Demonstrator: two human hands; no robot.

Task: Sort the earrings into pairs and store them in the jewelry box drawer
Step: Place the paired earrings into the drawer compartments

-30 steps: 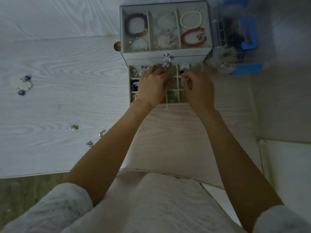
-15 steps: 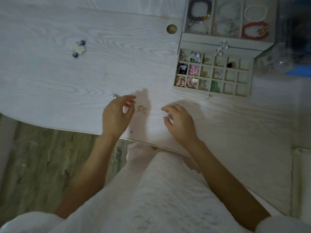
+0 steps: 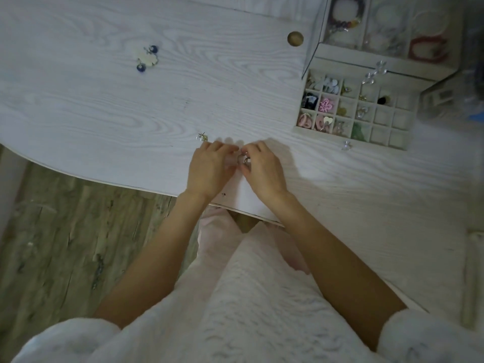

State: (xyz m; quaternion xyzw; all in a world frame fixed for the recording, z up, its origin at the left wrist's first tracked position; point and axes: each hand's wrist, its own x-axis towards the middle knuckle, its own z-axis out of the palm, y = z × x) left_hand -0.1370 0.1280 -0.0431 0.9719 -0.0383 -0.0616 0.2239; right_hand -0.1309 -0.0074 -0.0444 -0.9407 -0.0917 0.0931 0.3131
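Whitish wood-grain table (image 3: 104, 100); pink flower earring (image 3: 326, 104); blue-beaded, seemingly cream earrings (image 3: 147, 58).

Bare table (image 3: 235, 87) between hands and open drawer (image 3: 352, 115); stray earring (image 3: 202, 137) beside left hand (image 3: 209, 166).

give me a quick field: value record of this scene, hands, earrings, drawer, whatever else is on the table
left hand: low over the table near its front edge, fingers curled
right hand: beside the left, pinching a small silver earring
loose earring: on the table just beyond the left fingertips
blue and white earrings: lying far left on the table
drawer: pulled open, left compartments filled, right ones mostly empty
jewelry box: top tray holds bracelets
round brass knob: left of the box
table: white wood grain
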